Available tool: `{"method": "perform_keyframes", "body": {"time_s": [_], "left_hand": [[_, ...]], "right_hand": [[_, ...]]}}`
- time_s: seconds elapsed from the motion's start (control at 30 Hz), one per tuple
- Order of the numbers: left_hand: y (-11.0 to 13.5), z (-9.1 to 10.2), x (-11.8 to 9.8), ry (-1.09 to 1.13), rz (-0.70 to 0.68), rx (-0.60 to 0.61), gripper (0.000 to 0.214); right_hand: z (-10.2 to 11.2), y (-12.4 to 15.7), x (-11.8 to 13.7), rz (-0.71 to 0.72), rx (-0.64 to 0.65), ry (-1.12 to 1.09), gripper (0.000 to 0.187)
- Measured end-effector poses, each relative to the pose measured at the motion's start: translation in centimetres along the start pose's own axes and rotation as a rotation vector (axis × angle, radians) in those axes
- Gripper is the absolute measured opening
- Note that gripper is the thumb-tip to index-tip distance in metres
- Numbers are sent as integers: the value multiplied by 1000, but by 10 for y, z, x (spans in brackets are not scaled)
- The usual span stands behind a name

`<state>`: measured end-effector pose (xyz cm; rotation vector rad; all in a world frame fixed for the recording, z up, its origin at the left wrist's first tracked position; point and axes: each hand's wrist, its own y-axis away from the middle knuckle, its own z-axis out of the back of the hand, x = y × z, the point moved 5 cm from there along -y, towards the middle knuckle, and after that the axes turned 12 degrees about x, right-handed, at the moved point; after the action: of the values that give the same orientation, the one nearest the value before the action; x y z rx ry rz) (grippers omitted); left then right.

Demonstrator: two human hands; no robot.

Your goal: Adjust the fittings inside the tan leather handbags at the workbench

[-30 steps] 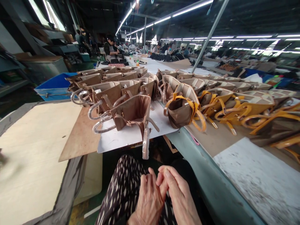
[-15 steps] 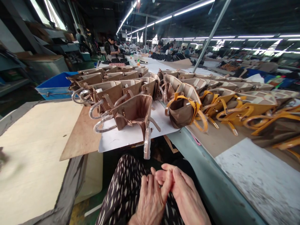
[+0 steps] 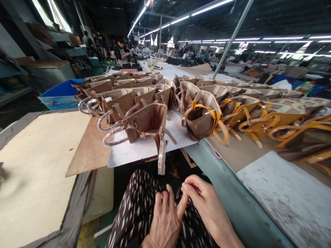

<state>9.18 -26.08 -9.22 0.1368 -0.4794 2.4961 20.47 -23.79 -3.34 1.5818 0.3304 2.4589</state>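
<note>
Both my hands rest in my lap over a dark patterned garment. My left hand lies palm down with its fingers loosely curled. My right hand sits beside it, thumb and fingertips pinched together and touching the left hand's fingers; whether anything is in the pinch I cannot make out. Just beyond, on a white board, stands a brown handbag with plastic-wrapped handles, one strap hanging over the board's edge. A brown bag with yellow handles stands to its right.
Rows of brown handbags and yellow-handled bags cover the long table. A plywood sheet and a pale board lie to the left, with a blue bin behind. The grey-green table edge runs at my right. Other people work far back.
My right hand has slid forward and to the right, its fingers gathering into a pinch against the left hand's fingertips. The left hand has barely moved.
</note>
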Motion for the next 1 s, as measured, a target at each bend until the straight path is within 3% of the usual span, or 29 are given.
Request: {"method": "perform_keyframes", "body": {"time_s": [0.17,0.4,0.73,0.9,1.0], "left_hand": [[-2,-2,0,-11,-2,-7,65],[-4,-1,-1,-22,-5,-3,64],[-5,-1,-1,1,28,68,69],[-5,-5,2,-10,25,99,69],[-5,-5,3,-16,32,91,68]], "right_hand": [[1,-3,-2,13,-100,231,35],[1,-7,-16,36,-197,238,33],[13,-39,-20,0,-125,113,45],[20,-45,-20,138,-130,56,28],[17,-38,-25,82,-93,-22,28]]}}
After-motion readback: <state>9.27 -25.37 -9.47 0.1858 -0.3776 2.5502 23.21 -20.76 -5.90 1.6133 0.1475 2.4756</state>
